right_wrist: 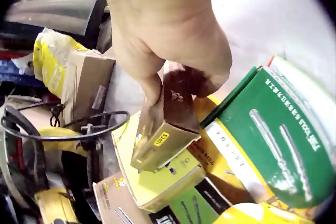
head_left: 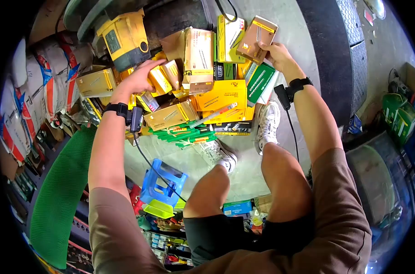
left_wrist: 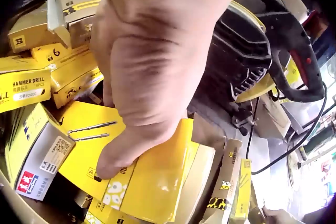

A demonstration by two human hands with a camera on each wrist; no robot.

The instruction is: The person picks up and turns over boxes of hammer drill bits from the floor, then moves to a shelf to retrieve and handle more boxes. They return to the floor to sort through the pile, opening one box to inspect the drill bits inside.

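Thumb (left_wrist: 114, 162) of the left hand (head_left: 136, 81) rests on a yellow box (left_wrist: 147, 179); whether its fingers pinch it, I cannot tell. Next come a tall carton (head_left: 198, 57) and a yellow-green box (head_left: 229, 39); then a brown box (head_left: 258, 37), near a green box (head_left: 262, 82), pinched between thumb and fingers of the right hand (head_left: 279, 55).

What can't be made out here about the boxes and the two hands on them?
- Left wrist: part of the yellow box's printed face, covered by the left hand.
- Right wrist: the upper end of the brown box, covered by the right hand.
- Right wrist: the rest of the yellow package, cut off by the bottom edge.
- Head: the brown box's fine print, too small to read.
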